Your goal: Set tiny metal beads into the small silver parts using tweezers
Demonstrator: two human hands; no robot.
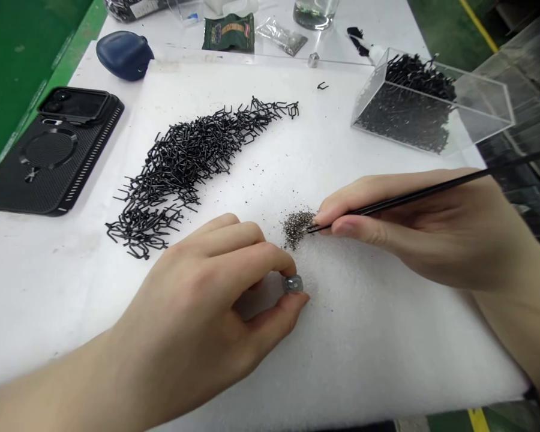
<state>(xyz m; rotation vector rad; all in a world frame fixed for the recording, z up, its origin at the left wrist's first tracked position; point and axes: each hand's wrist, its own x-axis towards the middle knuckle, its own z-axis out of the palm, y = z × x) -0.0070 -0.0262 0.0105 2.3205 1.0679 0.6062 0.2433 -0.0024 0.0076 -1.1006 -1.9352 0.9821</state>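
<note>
In clear box (486, 111), black bits (418, 102) heaped; left grip (207, 288) holds 1 grey block (293, 284), right grip (441, 228) tweezers (405, 198).

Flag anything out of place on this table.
One bent black piece lies alone, apart from the black pile and the clear box. The small grain heap also looks scattered at its edges.

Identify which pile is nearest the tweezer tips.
The small pile of tiny shiny bits, at the tweezers in the right hand; the heap of black forked pieces lies farther left, the other black pile is in the clear box.
</note>
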